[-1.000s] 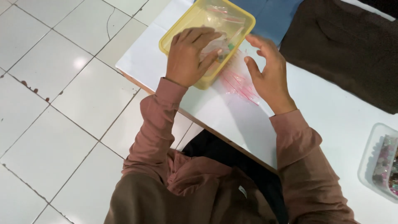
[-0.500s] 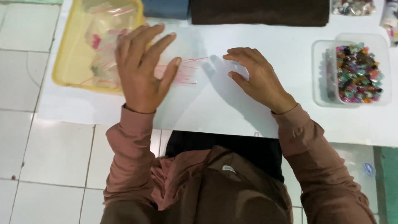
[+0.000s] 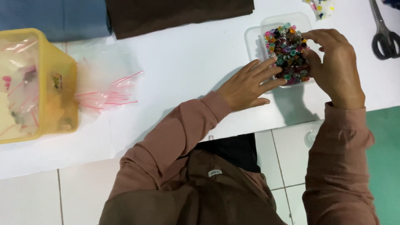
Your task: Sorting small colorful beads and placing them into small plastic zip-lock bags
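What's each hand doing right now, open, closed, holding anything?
Left hand: open, flat, fingertips against the clear tub of beads.
Right hand: curled over the tub; hold cannot be told.

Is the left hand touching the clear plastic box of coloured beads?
Touching. In the head view the left hand lies flat on the white table, its fingertips overlapping the clear plastic box of coloured beads at its near-left edge.

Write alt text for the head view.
Both hands, left hand and right hand, rest at a clear box of coloured beads on a white table. A yellow tub and clear bags lie left.
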